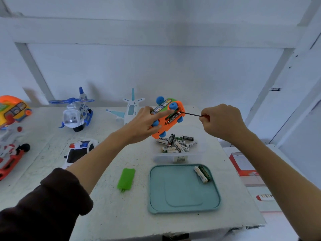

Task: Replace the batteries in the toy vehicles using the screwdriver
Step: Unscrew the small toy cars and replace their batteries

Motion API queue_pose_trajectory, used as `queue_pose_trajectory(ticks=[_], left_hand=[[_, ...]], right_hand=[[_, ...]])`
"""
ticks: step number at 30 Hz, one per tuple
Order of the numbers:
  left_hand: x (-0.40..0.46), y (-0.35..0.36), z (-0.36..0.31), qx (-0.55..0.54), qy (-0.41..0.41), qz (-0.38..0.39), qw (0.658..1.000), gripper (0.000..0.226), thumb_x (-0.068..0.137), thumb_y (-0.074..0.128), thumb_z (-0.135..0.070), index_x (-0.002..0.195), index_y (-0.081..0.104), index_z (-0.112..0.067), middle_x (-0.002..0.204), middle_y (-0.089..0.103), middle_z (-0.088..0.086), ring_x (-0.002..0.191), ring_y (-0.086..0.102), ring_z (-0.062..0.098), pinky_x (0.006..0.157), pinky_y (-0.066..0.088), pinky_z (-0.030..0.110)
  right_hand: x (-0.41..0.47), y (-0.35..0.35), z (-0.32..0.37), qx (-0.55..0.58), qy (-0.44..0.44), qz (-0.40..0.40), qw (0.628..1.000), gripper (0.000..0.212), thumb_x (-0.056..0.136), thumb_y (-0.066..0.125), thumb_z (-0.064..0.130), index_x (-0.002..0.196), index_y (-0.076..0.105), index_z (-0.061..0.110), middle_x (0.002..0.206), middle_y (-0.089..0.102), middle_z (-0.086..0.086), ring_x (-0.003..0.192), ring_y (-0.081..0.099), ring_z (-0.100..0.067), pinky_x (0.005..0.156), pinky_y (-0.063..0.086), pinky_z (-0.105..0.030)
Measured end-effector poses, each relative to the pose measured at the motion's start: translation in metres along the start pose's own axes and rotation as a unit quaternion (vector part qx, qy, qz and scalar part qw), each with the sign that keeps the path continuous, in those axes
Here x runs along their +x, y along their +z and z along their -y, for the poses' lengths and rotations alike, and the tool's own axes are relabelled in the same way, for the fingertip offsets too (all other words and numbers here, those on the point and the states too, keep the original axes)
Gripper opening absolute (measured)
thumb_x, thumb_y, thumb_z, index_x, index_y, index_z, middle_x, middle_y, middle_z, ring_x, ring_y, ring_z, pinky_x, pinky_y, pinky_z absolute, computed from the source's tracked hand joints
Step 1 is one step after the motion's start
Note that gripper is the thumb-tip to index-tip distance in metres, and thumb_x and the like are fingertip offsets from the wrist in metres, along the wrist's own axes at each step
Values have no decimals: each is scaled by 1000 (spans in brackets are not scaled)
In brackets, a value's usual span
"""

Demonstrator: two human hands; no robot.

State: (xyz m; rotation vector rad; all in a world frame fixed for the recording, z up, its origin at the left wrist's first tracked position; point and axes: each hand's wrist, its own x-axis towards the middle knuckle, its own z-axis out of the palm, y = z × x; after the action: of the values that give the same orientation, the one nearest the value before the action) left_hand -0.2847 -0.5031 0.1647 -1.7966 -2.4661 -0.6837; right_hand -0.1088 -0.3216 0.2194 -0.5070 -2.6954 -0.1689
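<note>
My left hand holds an orange toy bus with blue wheels above the table, its underside turned toward me. The battery bay is uncovered and a black battery lies in it; my index finger stretches toward the bay. My right hand grips a screwdriver, whose thin dark shaft points left with its tip at the battery. A green battery cover lies on the table. Two batteries rest in a teal tray.
A clear box of several loose batteries sits under the bus. A blue-white helicopter, a white plane, a police car, another orange bus and a red-white toy stand on the white table. Red-white boxes lie right.
</note>
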Motion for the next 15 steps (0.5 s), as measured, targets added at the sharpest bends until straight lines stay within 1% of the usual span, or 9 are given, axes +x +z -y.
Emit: queue_pose_trajectory(ticks=[2,6,9,13,15], left_hand=[[3,1,-2,-2,2,11,1000,51,91,27,-41,139,12,-55,109,28,2,106,32,23,93,36,37],[7,4,1,1,-10,20,1000,54,90,26,-41,140,14,-54,113,32,8,108,33,26,95,36,39],[8,5,3,-30,-25,19,999,53,89,27,-41,137,12,-55,110,31,7,108,31,23,98,34,40],[12,5,1,-33,-25,19,999,54,89,28,-40,138,13,-55,126,32,14,118,31,27,101,32,42],[14,5,0,-45,-27,16,999,53,89,30,-39,137,13,-55,128,33,14,120,30,26,101,32,42]], right_hand=[[-3,1,-5,14,6,3,1000,23,89,47,25,87,67,15,71,61,-3,68,50,-24,60,30,-25],[-10,1,-14,26,20,27,999,22,84,49,23,79,69,15,67,63,-1,66,55,-22,57,35,-23],[-16,1,-15,43,30,44,998,22,84,49,24,79,70,18,69,65,0,67,56,-20,57,37,-22],[-17,1,-16,27,49,31,998,23,84,48,24,77,68,15,68,64,-2,64,55,-21,55,34,-21],[-17,0,-16,25,61,23,998,23,83,47,24,75,67,14,65,63,-4,59,51,-20,53,32,-21]])
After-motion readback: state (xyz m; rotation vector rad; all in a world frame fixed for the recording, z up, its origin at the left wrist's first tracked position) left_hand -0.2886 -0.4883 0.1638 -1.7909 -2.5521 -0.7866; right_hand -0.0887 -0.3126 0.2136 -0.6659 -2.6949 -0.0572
